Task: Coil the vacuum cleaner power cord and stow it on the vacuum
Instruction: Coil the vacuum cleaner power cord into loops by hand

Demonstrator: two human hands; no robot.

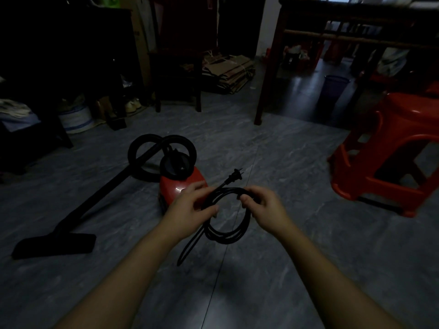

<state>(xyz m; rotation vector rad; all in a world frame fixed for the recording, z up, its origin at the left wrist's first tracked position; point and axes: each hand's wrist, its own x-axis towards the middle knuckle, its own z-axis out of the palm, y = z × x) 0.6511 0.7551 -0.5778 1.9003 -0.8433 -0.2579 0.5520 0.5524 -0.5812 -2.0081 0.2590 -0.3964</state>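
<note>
Cord [227, 232] coiled, held over floor [285, 160] just beside vacuum [177, 185]; I see left hand [191, 206] pinching coil's left side, right hand [264, 207] curled round its top; plug [234, 175] pokes out beyond both.

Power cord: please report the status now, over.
Both left hand and right hand grip power cord. Coiled, plug free, not yet on red vacuum cleaner. No obstacle seen between.

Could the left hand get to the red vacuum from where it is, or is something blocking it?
Probably yes. The left hand sits right by the red vacuum, nothing between them. But it and the right hand both grip the coiled cord, so the cord would come along.
</note>
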